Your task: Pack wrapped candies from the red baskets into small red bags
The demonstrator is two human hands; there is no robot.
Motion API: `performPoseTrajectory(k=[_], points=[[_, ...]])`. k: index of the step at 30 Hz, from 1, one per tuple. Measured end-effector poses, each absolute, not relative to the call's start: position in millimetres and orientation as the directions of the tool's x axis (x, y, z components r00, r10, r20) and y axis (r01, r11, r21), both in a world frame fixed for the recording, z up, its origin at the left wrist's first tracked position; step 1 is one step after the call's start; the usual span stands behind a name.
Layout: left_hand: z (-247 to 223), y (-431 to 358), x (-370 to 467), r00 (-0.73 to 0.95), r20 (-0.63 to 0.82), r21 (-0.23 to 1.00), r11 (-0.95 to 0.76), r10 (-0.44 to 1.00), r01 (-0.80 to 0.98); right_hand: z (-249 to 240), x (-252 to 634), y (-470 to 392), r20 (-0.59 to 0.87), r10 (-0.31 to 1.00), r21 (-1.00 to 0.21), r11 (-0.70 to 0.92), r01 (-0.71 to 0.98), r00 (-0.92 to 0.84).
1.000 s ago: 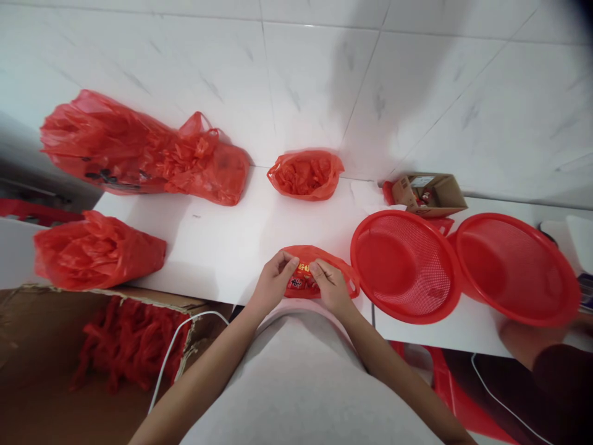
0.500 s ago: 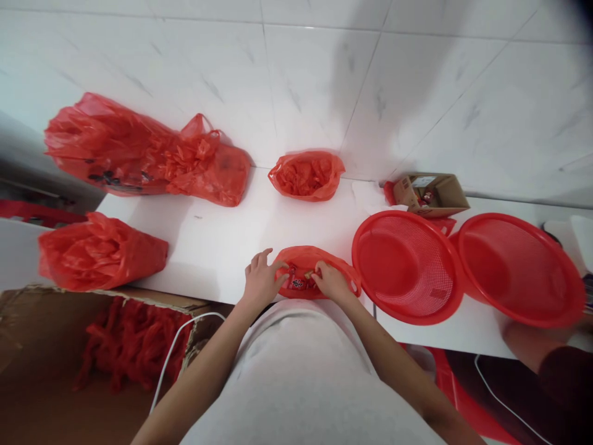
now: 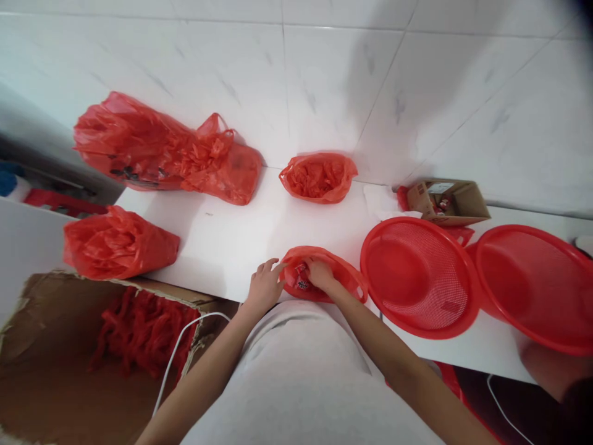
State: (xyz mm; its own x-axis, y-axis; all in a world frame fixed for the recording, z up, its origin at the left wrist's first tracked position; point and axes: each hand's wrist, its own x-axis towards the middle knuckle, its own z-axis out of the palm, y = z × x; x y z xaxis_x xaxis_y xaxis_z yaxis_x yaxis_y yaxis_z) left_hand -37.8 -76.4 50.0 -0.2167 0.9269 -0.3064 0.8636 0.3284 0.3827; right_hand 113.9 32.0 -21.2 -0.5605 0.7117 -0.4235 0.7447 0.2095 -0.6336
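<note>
A small red plastic bag [image 3: 324, 281] is seen lying at the near edge of the white table [image 3: 231, 241], just in front of the person. Its rim is pinched on the near-left side by the left hand [image 3: 264, 287], fingers closed on the film, while the right hand [image 3: 319, 275] is pushed into the bag's mouth; whether anything is gripped by it cannot be told. Inside the bag a small red packet [image 3: 302, 279] with white and gold markings is visible, but the writing is too small to be read. Just to the right of the bag a red mesh basket [image 3: 419, 275] is set, touching or overlapping a second red basin [image 3: 532, 287] further right. Behind them an open cardboard box [image 3: 451, 201] with a pale printed label, unreadable, is placed against the wall. An open red bag of red pieces [image 3: 319, 177] is found at the back of the table, a large crumpled red bag [image 3: 162, 151] at the back left, and another filled red bag [image 3: 118, 244] at the left edge. Below the table on the left, a torn cardboard carton [image 3: 92, 352] holding red strips is seen, with a white cable [image 3: 176, 352] running over its edge. The wall [image 3: 324, 74] is faced with white marbled tiles.
</note>
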Motion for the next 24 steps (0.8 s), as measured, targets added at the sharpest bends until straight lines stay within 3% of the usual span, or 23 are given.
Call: performPoseTrajectory(k=[3, 6, 11, 14, 18, 21, 24], points=[[55.4, -73.0, -34.0, -0.237, -0.210, 0.448, 0.309, 0.948, 0.839, -0.3, 129.7, 30.0, -0.372, 0.734, -0.669, 0.213, 0.712, -0.568], [70.9, -64.1, -26.3, -0.250, -0.109, 0.620, 0.263, 0.962, 0.739, 37.0, 144.9, 19.0, -0.240, 0.788, -0.790, 0.181, 0.586, -0.567], [110.0, -51.9, -9.9, -0.167, -0.240, 0.917, 0.280, 0.956, 0.284, 106.3, 157.4, -2.4, -0.002, 0.877, -0.899, 0.209, 0.385, -0.481], [133.0, -50.8, -3.2, -0.138, -0.283, 0.954, 0.293, 0.949, 0.060, 131.6, 159.4, -8.7, 0.059, 0.883, -0.908, 0.241, 0.342, -0.466], [152.1, -53.6, -1.7, -0.119, -0.331, 0.942, 0.320, 0.936, -0.104, 145.4, 162.8, -10.5, 0.185, 0.845, -0.900, 0.350, 0.259, -0.501], [154.6, -56.8, -1.0, -0.096, -0.344, 0.934, 0.329, 0.934, -0.143, 148.3, 164.2, -10.1, 0.274, 0.810, -0.877, 0.431, 0.211, -0.518], [153.0, -60.1, 3.0, -0.112, -0.332, 0.942, 0.323, 0.937, -0.093, 149.6, 162.9, -10.4, 0.240, 0.840, -0.895, 0.386, 0.226, -0.486]])
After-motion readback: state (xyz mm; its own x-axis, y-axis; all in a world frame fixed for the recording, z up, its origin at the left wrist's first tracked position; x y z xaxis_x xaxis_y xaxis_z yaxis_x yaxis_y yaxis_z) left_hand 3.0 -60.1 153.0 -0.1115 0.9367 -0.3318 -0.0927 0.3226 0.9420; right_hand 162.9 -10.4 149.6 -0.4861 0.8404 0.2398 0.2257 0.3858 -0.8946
